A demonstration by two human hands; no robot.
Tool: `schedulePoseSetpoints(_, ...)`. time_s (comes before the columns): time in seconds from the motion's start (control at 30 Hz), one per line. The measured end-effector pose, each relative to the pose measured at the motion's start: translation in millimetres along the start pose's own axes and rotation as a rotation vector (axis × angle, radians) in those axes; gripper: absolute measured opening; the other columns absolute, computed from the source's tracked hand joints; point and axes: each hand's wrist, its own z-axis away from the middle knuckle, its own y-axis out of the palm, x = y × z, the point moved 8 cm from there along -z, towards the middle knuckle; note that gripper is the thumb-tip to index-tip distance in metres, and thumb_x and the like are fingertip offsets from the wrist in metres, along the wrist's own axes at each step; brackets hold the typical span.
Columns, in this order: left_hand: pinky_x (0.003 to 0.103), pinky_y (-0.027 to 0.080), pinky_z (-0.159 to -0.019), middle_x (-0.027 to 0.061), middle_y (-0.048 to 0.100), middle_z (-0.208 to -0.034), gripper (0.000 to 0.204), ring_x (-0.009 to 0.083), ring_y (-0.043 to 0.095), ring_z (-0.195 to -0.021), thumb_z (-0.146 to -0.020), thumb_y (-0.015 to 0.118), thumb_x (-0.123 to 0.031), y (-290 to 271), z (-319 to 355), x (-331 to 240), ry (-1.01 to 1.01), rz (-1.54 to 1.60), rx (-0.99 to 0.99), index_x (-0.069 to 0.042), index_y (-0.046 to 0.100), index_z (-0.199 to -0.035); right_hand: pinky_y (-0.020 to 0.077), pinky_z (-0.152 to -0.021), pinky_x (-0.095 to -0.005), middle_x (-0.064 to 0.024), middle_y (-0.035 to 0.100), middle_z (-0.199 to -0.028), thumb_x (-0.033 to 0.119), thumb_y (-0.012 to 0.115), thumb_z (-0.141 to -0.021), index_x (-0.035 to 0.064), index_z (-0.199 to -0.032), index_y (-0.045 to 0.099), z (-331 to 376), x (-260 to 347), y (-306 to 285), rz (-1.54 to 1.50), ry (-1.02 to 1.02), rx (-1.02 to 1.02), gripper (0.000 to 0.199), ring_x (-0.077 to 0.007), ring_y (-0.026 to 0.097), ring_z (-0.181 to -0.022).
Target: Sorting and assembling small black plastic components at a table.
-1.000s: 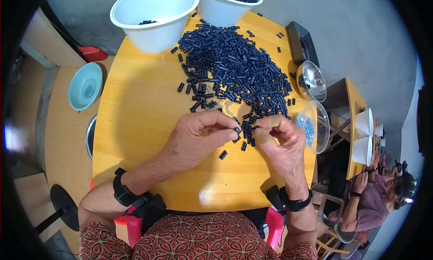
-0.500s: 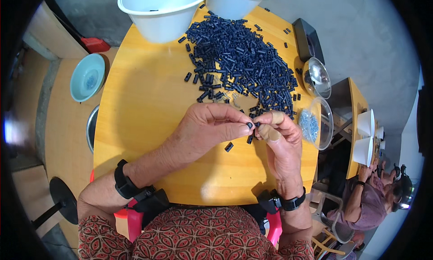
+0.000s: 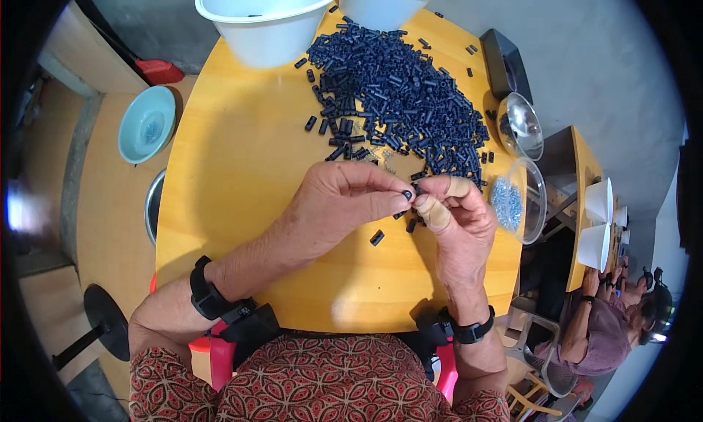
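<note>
- Round yellow wooden table (image 3: 242, 165): sits lower in the view than half a second ago, the whole scene having slid down and the far bowls being cut more by the top edge.
- Large white plastic bowl (image 3: 263, 19), beyond and to the left of the pinch: rim cut off at the top; contents barely visible. Second white bowl (image 3: 381, 4) just beside it, mostly out of view.
- Heap of small dark blue plastic tubes (image 3: 395, 100): spread just beyond the pinch, near edge almost reaching the knuckles; much the same outline as before.
- Left hand (image 3: 333, 209): raised above the table, thumb and forefinger closed on a single small dark blue tube (image 3: 407, 195); same pinch as half a second ago.
- Right hand (image 3: 458, 220): fingertips pressed together against the end of that tube, meeting the left fingertips; pale tape on thumb and forefinger. Whatever is held between them is too small to make out.
- Clear plastic lidded tub of tiny bluish pieces (image 3: 520, 198): just to the right of the pinch, at the table edge; pieces inside too fine to tell apart.
- Loose dark tubes (image 3: 376, 237): a few lying on the table directly below and nearer than the pinch, partly hidden by the fingers.
</note>
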Motion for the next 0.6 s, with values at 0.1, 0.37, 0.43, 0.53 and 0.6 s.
schedulePoseSetpoints(0.1,0.028,0.051,-0.092,0.0089,0.071,-0.103,0.016,0.0139,0.065,-0.098,-0.091,0.068,-0.003,0.9,-1.1,0.3,0.008,0.025,0.028,0.001,0.070,-0.105,0.0501,-0.075,-0.0221,-0.0036,0.070,-0.093,-0.001,0.071,-0.088,-0.0012,-0.100,0.068,0.7,-2.7,-1.0,0.044,-0.002,0.015,0.012,-0.0073,0.062,-0.082)
schedulePoseSetpoints(0.37,0.028,0.055,-0.088,0.0111,0.072,-0.099,0.015,0.0165,0.069,-0.096,-0.090,0.068,-0.002,5.7,0.0,1.9,0.007,-0.037,0.038,0.003,0.068,-0.104,0.0487,-0.072,-0.0210,-0.0009,0.068,-0.088,0.001,0.072,-0.087,-0.0008,-0.099,0.069,-4.1,18.3,-4.1,0.136,-0.105,-0.026,0.013,-0.0061,0.060,-0.078)
schedulePoseSetpoints(0.43,0.028,0.056,-0.087,0.0115,0.072,-0.098,0.014,0.0169,0.069,-0.096,-0.090,0.068,-0.002,6.4,0.4,3.5,-0.010,-0.073,0.028,0.003,0.068,-0.104,0.0491,-0.072,-0.0217,-0.0012,0.068,-0.089,0.001,0.072,-0.087,-0.0007,-0.099,0.069,-4.5,17.8,-1.4,0.102,-0.093,-0.009,0.012,-0.0064,0.059,-0.079)
schedulePoseSetpoints(0.53,0.028,0.055,-0.087,0.0110,0.072,-0.097,0.015,0.0158,0.069,-0.094,-0.091,0.067,-0.002,5.3,0.7,0.2,0.009,-0.068,0.018,0.004,0.068,-0.105,0.0494,-0.073,-0.0222,-0.0017,0.069,-0.089,0.001,0.072,-0.087,-0.0008,-0.099,0.069,-4.9,17.1,-1.7,0.107,-0.110,0.001,0.012,-0.0067,0.060,-0.080)
schedulePoseSetpoints(0.6,0.027,0.055,-0.086,0.0103,0.072,-0.096,0.017,0.0145,0.069,-0.092,-0.091,0.067,-0.002,3.9,1.9,-1.0,0.022,-0.040,0.044,0.004,0.068,-0.106,0.0494,-0.074,-0.0222,-0.0020,0.069,-0.090,0.000,0.072,-0.087,-0.0008,-0.099,0.069,-4.7,16.5,2.1,0.102,-0.113,0.022,0.012,-0.0071,0.060,-0.080)
